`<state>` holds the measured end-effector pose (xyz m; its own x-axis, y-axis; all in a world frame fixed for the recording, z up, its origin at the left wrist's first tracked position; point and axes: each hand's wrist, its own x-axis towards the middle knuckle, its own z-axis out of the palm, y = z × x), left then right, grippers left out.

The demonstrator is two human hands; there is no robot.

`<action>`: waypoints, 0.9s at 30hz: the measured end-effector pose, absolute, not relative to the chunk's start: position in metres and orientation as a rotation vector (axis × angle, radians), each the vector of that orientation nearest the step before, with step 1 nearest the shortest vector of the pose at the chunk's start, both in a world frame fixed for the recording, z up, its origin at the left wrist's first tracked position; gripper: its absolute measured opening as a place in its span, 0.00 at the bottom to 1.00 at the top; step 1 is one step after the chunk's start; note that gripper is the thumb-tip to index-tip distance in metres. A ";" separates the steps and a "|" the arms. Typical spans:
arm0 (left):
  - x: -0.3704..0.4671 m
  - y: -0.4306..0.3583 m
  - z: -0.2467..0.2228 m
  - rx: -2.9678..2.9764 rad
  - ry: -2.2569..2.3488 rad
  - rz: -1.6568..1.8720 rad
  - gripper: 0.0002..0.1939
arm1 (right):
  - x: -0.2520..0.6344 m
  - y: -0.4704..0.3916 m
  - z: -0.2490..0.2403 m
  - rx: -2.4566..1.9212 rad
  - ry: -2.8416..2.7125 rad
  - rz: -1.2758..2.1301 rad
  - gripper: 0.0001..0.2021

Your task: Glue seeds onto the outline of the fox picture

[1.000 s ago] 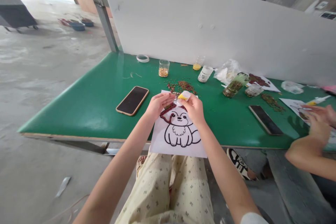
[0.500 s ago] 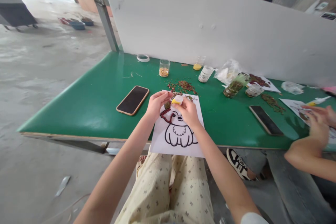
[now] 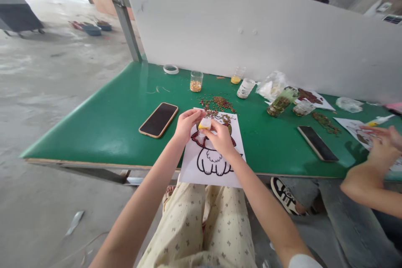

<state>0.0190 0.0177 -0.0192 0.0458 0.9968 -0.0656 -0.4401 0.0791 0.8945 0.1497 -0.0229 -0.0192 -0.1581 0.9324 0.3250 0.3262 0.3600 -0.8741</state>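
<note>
My right hand (image 3: 222, 136) is closed around a small white and yellow glue bottle (image 3: 205, 124), tilted over the upper part of a printed animal drawing (image 3: 215, 163). Close by on the left, my left hand (image 3: 187, 123) has its fingers drawn together near the bottle; what they may hold is too small to make out. Dark red and green pieces fill parts of the animal's head, while its body is bare outline. Past the sheet's top edge lie loose brown and reddish seeds (image 3: 222, 102). My hands hide part of the head.
A phone (image 3: 158, 120) lies left of the sheet, another phone (image 3: 317, 143) to the right. Behind stand a cup of corn kernels (image 3: 196, 82), a whitish jar (image 3: 246, 88) and a tipped green jar (image 3: 282, 101). A co-worker's hands (image 3: 385, 142) are at far right.
My right hand has moved the glue bottle slightly left and down, closer to my left hand. More of the head's right side now shows. My left hand has barely moved.
</note>
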 end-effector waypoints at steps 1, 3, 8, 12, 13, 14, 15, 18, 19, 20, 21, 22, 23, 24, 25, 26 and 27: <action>0.019 0.018 -0.019 0.828 0.880 1.314 0.11 | 0.149 -0.023 -0.019 -1.133 -1.687 0.831 0.08; 0.019 0.018 -0.020 0.828 0.876 1.309 0.11 | 0.147 -0.024 -0.018 -1.130 -1.656 0.893 0.08; 0.018 0.020 -0.024 0.861 0.847 1.325 0.11 | 0.160 -0.015 -0.018 -1.054 -1.324 1.120 0.14; 0.019 0.020 -0.026 0.859 0.860 1.313 0.10 | 0.194 0.002 -0.016 -1.056 -1.011 1.016 0.14; 0.019 0.020 -0.026 0.859 0.864 1.308 0.10 | 0.205 0.007 -0.017 -1.068 -0.934 0.999 0.14; 0.019 0.020 -0.026 0.862 0.867 1.309 0.10 | 0.215 0.013 -0.017 -1.089 -0.859 0.994 0.15; 0.019 0.019 -0.025 0.868 0.869 1.318 0.10 | 0.226 0.018 -0.018 -1.110 -0.784 1.006 0.15; 0.019 0.017 -0.023 0.907 0.880 1.380 0.10 | 0.255 0.034 -0.023 -1.170 -0.529 1.044 0.14; 0.019 0.016 -0.022 0.918 0.885 1.399 0.10 | 0.263 0.038 -0.026 -1.189 -0.464 1.060 0.14; 0.019 0.016 -0.021 0.921 0.890 1.413 0.10 | 0.270 0.043 -0.028 -1.197 -0.412 1.074 0.13; 0.019 0.016 -0.020 0.918 0.897 1.423 0.10 | 0.276 0.046 -0.029 -1.186 -0.383 1.089 0.11; 0.019 0.016 -0.020 0.916 0.910 1.432 0.09 | 0.280 0.049 -0.031 -1.160 -0.375 1.107 0.09; 0.020 0.018 -0.019 0.925 0.932 1.442 0.09 | 0.284 0.050 -0.032 -1.126 -0.379 1.129 0.07; 0.021 0.020 -0.018 0.951 0.962 1.447 0.08 | 0.288 0.052 -0.033 -1.089 -0.390 1.155 0.05; 0.022 0.023 -0.018 0.996 0.993 1.440 0.08 | 0.290 0.052 -0.034 -1.055 -0.402 1.186 0.03; 0.024 0.027 -0.018 1.058 1.023 1.418 0.07 | 0.292 0.053 -0.034 -1.030 -0.411 1.216 0.03; 0.025 0.031 -0.017 1.131 1.054 1.387 0.07 | 0.294 0.053 -0.035 -1.013 -0.415 1.241 0.04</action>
<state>0.0255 0.0310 -0.0174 -0.0446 0.9944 0.0957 -0.1736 -0.1020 0.9795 0.2938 0.0527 -0.0346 0.3220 0.9136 -0.2482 -0.5812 -0.0162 -0.8136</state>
